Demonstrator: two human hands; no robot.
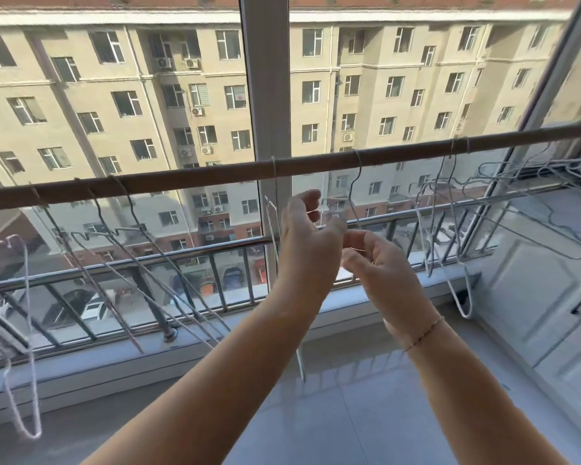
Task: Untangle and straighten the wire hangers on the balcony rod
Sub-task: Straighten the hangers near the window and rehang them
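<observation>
A brown rod (195, 177) runs across the balcony window, rising to the right. Thin wire hangers hang from it: several slanted ones at the left (128, 250), one at the middle (275, 209), one just right of middle (355, 193), and a tangled bunch at the right (450, 209). My left hand (307, 236) is raised just below the rod, fingers curled beside the middle hanger's wire. My right hand (371, 256) sits close to it, fingers pinched together on a thin wire. How much wire each hand holds is hard to make out.
A metal railing (215, 253) with vertical bars stands behind the hangers along the window sill (114, 360). A white window post (265, 95) rises behind the rod. A white cabinet (544, 297) is at the right. Pale cord loops (24, 330) hang at the far left.
</observation>
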